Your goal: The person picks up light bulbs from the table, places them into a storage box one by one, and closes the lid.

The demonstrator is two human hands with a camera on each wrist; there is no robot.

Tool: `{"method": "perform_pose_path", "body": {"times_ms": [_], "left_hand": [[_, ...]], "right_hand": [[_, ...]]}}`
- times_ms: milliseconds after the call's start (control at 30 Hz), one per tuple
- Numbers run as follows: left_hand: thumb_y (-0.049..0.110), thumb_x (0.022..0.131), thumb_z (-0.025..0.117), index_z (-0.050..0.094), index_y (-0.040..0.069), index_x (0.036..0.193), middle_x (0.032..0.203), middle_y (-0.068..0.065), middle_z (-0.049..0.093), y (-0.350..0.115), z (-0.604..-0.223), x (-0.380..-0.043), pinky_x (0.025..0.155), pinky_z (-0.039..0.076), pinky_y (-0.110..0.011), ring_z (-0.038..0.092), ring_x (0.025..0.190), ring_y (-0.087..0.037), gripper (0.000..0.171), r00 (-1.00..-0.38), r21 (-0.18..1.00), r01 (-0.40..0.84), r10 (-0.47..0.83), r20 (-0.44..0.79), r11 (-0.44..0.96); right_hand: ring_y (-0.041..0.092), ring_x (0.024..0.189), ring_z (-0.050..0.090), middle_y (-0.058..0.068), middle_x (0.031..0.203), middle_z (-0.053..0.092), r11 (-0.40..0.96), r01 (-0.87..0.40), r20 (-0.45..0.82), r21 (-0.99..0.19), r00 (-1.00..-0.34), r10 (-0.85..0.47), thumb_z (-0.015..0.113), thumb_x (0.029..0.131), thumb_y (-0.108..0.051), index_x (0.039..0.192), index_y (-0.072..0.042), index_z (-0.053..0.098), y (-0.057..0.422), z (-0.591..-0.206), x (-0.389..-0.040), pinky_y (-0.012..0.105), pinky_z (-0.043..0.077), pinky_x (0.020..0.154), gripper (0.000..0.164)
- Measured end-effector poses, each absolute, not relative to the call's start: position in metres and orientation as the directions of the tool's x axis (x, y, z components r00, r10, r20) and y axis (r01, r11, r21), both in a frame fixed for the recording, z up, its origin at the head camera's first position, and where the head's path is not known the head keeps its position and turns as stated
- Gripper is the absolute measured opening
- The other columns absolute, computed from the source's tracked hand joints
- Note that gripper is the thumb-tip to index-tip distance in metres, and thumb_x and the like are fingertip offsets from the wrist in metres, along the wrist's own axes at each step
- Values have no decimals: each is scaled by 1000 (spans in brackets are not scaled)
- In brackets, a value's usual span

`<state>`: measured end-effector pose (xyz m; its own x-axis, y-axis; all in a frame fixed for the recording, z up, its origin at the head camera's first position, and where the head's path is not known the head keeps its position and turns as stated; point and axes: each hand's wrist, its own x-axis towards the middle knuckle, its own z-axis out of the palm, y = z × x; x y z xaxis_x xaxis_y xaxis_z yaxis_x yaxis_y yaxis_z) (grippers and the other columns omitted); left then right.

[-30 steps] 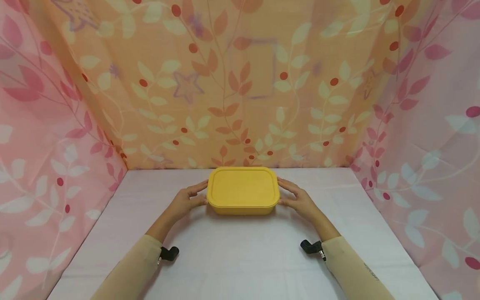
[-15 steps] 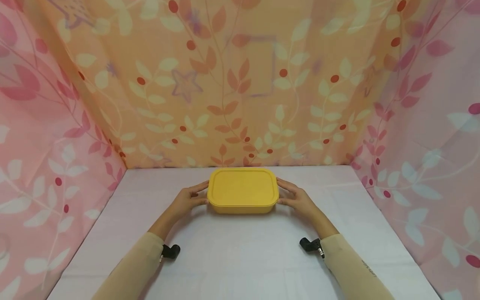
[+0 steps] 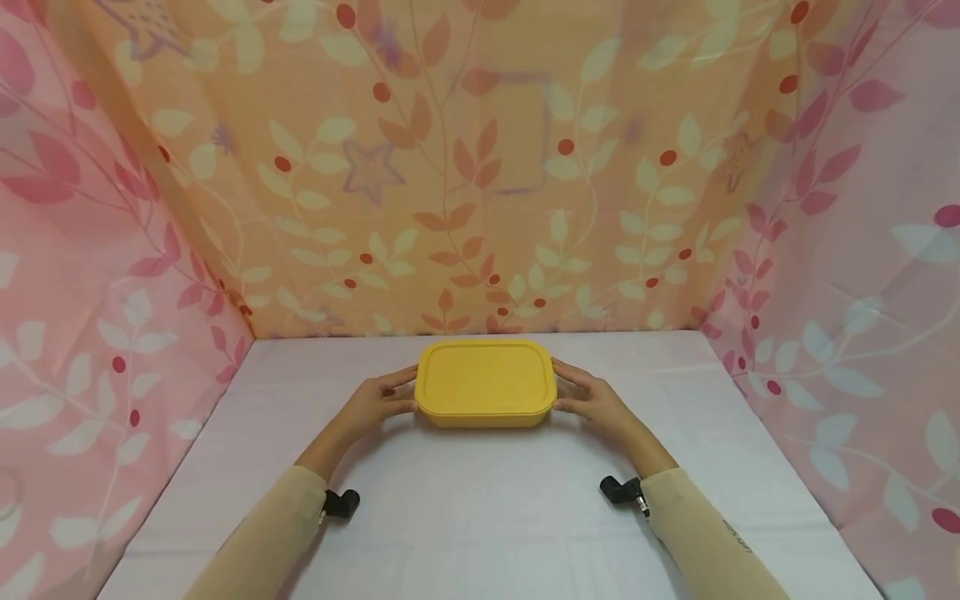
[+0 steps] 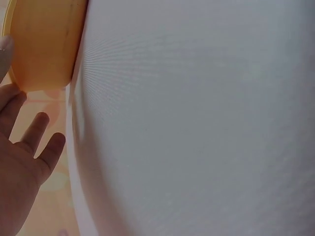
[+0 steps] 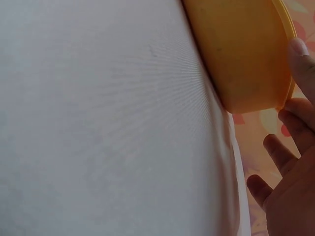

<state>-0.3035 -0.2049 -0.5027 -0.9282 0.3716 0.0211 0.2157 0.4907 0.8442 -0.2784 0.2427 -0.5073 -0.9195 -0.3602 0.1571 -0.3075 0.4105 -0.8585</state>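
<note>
A yellow food container (image 3: 486,379) with its lid on sits level at the far middle of the table. My left hand (image 3: 367,402) holds its left end, with the thumb near the front corner and a fingertip at the back corner. At the right end my right hand (image 3: 596,402) holds it the same way. In the left wrist view the thumb (image 4: 5,54) lies at the rim while the other fingers spread apart below the container. The right wrist view has that thumb (image 5: 301,61) at the rim too, with the last fingers off the container.
A white cloth (image 3: 480,508) covers the table. Behind it hangs an orange leaf-patterned curtain (image 3: 450,167), close to the container's back side. Pink patterned curtains stand at the left (image 3: 90,275) and right (image 3: 847,275). Black wrist devices (image 3: 341,504) stick out from both sleeves.
The container sits slightly lower in the head view, its back edge now below the table's back edge. Both hands keep their hold at its ends. The head view has shifted a little.
</note>
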Motion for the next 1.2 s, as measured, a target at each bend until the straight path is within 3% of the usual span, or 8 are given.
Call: {"method": "perform_pose_path", "body": {"times_ms": [67,300,667,900,1200], "left_hand": [[40,84,83,54,29,150,155,12,49,-204,-501,-303,121,34,-54,37,151,-24,73,-927,841,222,375,24,493],[41,83,84,54,29,150,156,11,49,-204,-501,-304,120,36,-54,38,150,-25,74,-930,826,215,368,10,521],[42,83,84,60,26,145,152,12,53,-200,-501,-300,119,39,-53,42,148,-25,69,-944,818,205,330,20,538],[42,80,86,66,26,140,146,11,59,-201,-502,-294,116,42,-52,47,144,-24,65,-960,819,188,278,36,543],[34,84,85,68,20,137,144,6,62,-198,-500,-286,114,45,-50,49,142,-25,58,-966,828,193,252,65,527]], "right_hand": [[36,155,24,14,164,36,405,-309,154,-861,-916,-371,79,90,-15,155,-3,44,241,-498,-273,61,19,125,75],[30,157,22,1,165,36,383,-287,145,-878,-922,-359,80,90,-26,156,-18,45,247,-518,-283,59,16,126,75],[27,156,24,-5,165,37,420,-252,111,-872,-937,-331,80,88,-37,155,-24,47,248,-518,-281,57,19,125,76],[31,155,28,-2,161,43,437,-264,133,-860,-942,-308,82,87,-37,152,-17,52,244,-516,-276,60,21,124,74],[31,153,31,-3,159,47,458,-237,130,-857,-958,-254,81,87,-38,149,-19,56,240,-514,-270,62,22,123,69]]}}
